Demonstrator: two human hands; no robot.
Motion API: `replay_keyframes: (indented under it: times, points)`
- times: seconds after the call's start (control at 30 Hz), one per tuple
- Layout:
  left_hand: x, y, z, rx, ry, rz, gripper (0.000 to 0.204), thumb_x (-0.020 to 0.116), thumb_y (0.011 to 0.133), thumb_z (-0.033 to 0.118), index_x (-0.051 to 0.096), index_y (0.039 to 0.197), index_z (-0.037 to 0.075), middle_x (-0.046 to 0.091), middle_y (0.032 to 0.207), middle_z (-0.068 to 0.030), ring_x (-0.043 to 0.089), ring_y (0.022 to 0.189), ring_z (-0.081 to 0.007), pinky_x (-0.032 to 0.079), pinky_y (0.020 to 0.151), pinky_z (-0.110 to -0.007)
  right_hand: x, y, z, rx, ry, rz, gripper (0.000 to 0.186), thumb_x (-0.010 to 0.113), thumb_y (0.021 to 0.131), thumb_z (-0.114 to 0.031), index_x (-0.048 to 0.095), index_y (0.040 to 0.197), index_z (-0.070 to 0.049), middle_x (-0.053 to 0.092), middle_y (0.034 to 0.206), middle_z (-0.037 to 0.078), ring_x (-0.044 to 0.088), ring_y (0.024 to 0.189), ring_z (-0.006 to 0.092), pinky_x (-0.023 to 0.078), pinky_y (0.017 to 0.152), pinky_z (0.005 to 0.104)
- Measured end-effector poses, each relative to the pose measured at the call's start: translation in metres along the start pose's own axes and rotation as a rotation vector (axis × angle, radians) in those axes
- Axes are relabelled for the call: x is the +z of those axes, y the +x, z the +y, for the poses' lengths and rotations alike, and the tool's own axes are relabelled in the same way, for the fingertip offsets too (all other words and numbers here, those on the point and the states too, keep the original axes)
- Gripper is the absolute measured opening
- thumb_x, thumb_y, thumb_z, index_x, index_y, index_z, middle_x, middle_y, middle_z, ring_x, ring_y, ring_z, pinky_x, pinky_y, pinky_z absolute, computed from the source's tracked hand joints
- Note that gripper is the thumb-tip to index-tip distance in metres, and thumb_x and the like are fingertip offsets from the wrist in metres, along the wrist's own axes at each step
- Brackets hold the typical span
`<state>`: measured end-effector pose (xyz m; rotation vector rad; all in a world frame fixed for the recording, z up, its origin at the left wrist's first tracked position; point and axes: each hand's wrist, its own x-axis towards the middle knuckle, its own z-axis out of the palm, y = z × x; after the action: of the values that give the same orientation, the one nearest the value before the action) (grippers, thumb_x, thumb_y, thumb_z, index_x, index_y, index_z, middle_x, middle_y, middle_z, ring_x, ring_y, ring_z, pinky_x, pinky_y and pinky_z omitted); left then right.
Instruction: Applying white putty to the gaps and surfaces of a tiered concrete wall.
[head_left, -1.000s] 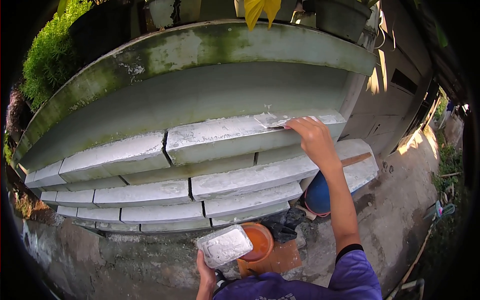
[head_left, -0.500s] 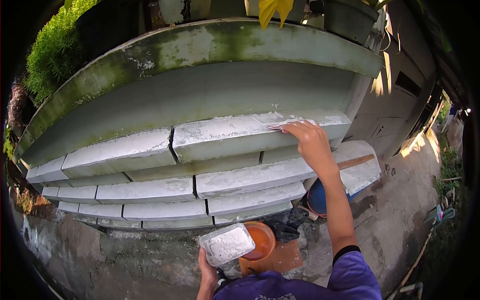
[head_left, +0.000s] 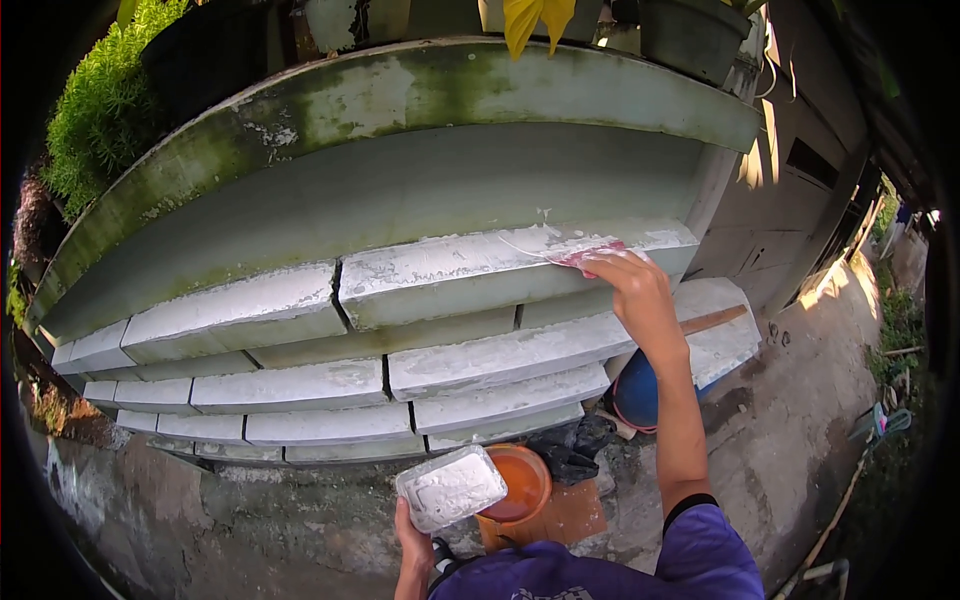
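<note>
My right hand is closed around a flat pink putty scraper smeared with white paste. The scraper meets the top of the uppermost block ledge, towards its right end. White paste coats that ledge unevenly, with a thin raised line left of the scraper. Low in front of me, my left hand grips the left side of a shallow rectangular tray. White paste lies in the tray. Part of the scraper is hidden behind my right fingers.
Lower block ledges step down towards me, split by dark gaps. An orange bucket of liquid stands beside the tray, near a black plastic bag. A blue container sits under a white-smeared board. Potted plants line the mossy wall top.
My right hand has shifted slightly right along the ledge, and the scraper has turned so more of its pink face shows. My left hand and the tray stay almost in place.
</note>
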<state>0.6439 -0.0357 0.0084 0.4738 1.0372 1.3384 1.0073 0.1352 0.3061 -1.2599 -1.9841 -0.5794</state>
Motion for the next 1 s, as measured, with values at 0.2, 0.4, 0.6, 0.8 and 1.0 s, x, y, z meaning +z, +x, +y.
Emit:
replay_keyframes:
  times: [0.2, 0.4, 0.6, 0.8, 1.0]
  points:
    - [0.015, 0.000, -0.004, -0.020, 0.026, -0.047, 0.064, 0.038, 0.104, 0.056, 0.049, 0.146, 0.009, 0.057, 0.143, -0.0062, 0.052, 0.133, -0.0229, 0.037, 0.112, -0.040, 0.027, 0.021, 0.033, -0.047, 0.041, 0.169, 0.037, 0.058, 0.075, 0.013, 0.074, 0.103, -0.005, 0.074, 0.100, 0.009, 0.068, 0.097, 0.0298, 0.053, 0.087, 0.0417]
    - [0.022, -0.003, -0.015, -0.017, 0.028, -0.009, 0.064, 0.038, 0.104, 0.056, 0.049, 0.146, 0.009, 0.057, 0.143, -0.0062, 0.053, 0.132, -0.0227, 0.038, 0.111, -0.041, 0.005, -0.005, 0.010, -0.009, -0.023, 0.021, 0.037, 0.060, 0.075, 0.011, 0.073, 0.104, -0.007, 0.074, 0.104, 0.007, 0.067, 0.096, 0.0271, 0.052, 0.088, 0.0405]
    - [0.028, -0.003, -0.026, -0.027, 0.040, -0.039, 0.063, 0.038, 0.105, 0.056, 0.050, 0.145, 0.009, 0.058, 0.142, -0.0063, 0.054, 0.131, -0.0224, 0.039, 0.111, -0.041, 0.001, 0.020, 0.006, 0.013, -0.097, 0.155, 0.034, 0.061, 0.075, 0.011, 0.072, 0.103, -0.006, 0.072, 0.099, 0.006, 0.066, 0.095, 0.0263, 0.052, 0.087, 0.0421]
    - [0.038, -0.009, -0.030, -0.004, -0.045, 0.026, 0.058, 0.042, 0.105, 0.049, 0.053, 0.139, 0.003, 0.061, 0.134, -0.0090, 0.058, 0.124, -0.0216, 0.041, 0.109, -0.037, 0.027, 0.047, 0.019, -0.043, -0.103, 0.221, 0.032, 0.060, 0.078, 0.009, 0.071, 0.103, -0.007, 0.070, 0.094, 0.005, 0.064, 0.093, 0.0254, 0.050, 0.087, 0.0422]
    - [0.037, -0.015, -0.026, -0.001, -0.038, 0.026, 0.058, 0.042, 0.105, 0.049, 0.053, 0.139, 0.003, 0.061, 0.134, -0.0091, 0.058, 0.124, -0.0215, 0.041, 0.109, -0.037, 0.036, 0.059, 0.029, -0.049, -0.144, 0.169, 0.026, 0.060, 0.079, 0.008, 0.070, 0.098, -0.007, 0.070, 0.092, 0.004, 0.063, 0.092, 0.0252, 0.049, 0.086, 0.0403]
